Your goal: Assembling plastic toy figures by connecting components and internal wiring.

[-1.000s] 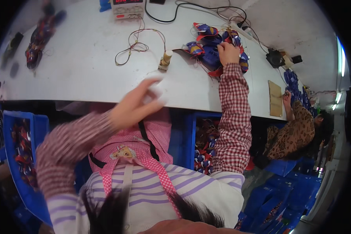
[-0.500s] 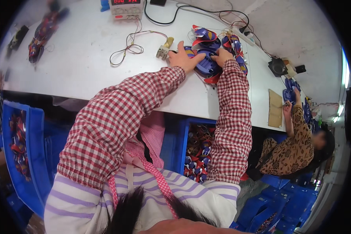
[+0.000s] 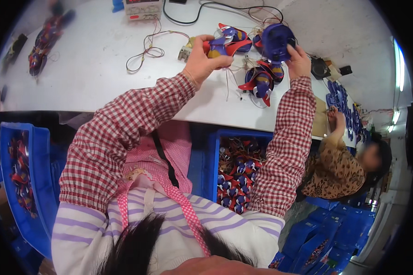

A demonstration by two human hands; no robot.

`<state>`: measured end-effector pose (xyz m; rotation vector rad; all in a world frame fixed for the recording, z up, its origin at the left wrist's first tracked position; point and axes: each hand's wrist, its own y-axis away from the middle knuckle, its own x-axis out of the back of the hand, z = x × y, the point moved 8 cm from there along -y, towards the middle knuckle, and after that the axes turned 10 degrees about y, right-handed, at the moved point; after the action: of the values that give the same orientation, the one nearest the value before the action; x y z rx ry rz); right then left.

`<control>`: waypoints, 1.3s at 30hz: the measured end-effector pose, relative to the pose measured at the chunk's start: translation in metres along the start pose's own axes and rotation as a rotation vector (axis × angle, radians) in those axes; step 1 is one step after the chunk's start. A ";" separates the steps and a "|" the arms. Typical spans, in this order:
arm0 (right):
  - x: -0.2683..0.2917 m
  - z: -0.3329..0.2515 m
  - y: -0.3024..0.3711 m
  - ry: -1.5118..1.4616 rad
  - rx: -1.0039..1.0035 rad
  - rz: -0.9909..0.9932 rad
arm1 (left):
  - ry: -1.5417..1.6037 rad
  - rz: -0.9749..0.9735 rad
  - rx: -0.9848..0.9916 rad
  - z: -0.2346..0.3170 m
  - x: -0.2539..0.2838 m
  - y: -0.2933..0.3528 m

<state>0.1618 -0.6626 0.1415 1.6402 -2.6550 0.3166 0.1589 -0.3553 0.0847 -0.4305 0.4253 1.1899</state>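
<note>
In my left hand (image 3: 201,60), between thumb and fingers, is a purple, yellow and red plastic toy part (image 3: 222,47) with thin wires trailing below it. My right hand (image 3: 299,63) grips the edge of a round dark blue plastic disc (image 3: 275,42) with moulded hollows, raised off the table. Between and below the two hands, a similar winged toy part (image 3: 261,82) in red, purple and yellow lies on the white table (image 3: 101,59), with another against it. One more toy part (image 3: 236,34) sits just behind my left hand's piece.
A power supply box (image 3: 143,10) stands at the back, its wires running to a small clip block (image 3: 185,53). Blue bins (image 3: 212,160) of toy parts stand below the table edge. More parts (image 3: 41,50) lie far left. Another person (image 3: 339,165) works at the right.
My hands have moved apart. The right one has lifted the blue disc up and to the right; the left now holds a toy part in the air. The parts beneath are uncovered.
</note>
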 end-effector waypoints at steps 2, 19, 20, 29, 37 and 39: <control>0.008 -0.005 -0.003 -0.161 -0.041 0.011 | 0.102 -0.030 -0.022 0.034 -0.004 0.010; -0.244 -0.001 0.164 0.034 -0.207 -0.628 | -0.365 0.044 -0.587 0.219 0.186 0.132; -0.258 0.018 0.171 0.047 -0.267 -0.597 | -0.401 0.070 -0.529 0.205 0.209 0.124; -0.314 0.077 0.155 0.285 -0.317 -0.626 | -0.774 0.240 -0.435 0.149 0.318 0.067; -0.277 0.045 0.123 0.818 0.148 -0.222 | -1.032 0.484 -0.314 0.145 0.351 0.066; -0.257 0.051 0.092 0.758 0.018 -0.145 | -1.032 0.517 -0.285 0.149 0.340 0.074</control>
<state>0.2020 -0.4042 0.0476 1.3343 -1.9618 0.7739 0.2086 0.0150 0.0233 0.1057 -0.5687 1.8003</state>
